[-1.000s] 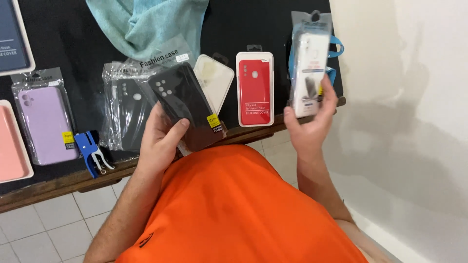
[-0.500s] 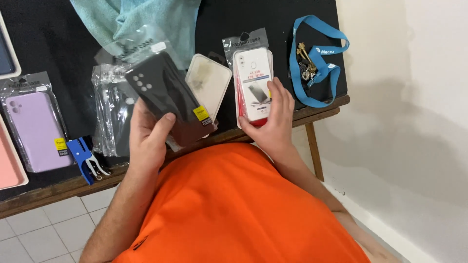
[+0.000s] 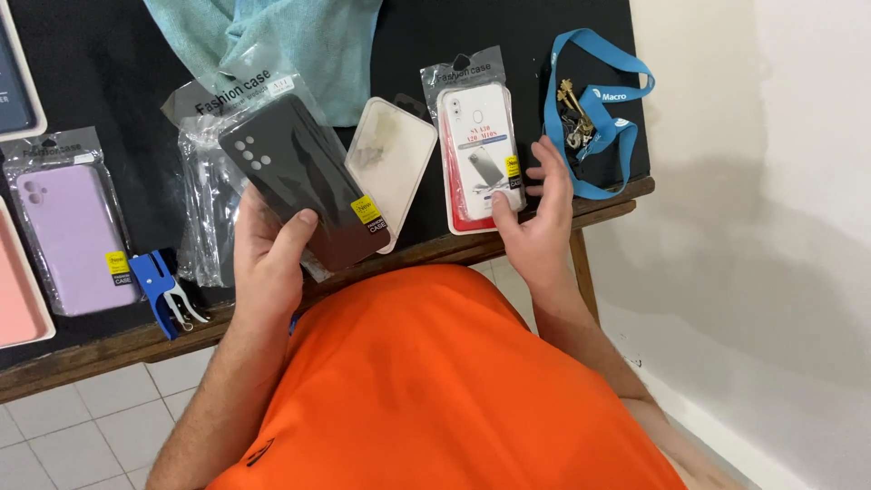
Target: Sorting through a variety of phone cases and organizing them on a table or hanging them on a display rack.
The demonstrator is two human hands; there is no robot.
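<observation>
The left hand [image 3: 268,263] is gripping a light, slick bagged black phone case [image 3: 304,181] at its lower end; the right hand [image 3: 535,213], fingers loose, is touching the white packaged case [image 3: 479,150].

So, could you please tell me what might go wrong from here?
The black case, packaged, sits tilted in the left hand past the table edge; a loose grip could drop it to the floor. The right hand only touches the packaged clear case near that edge, so a nudge might push it off.
</observation>
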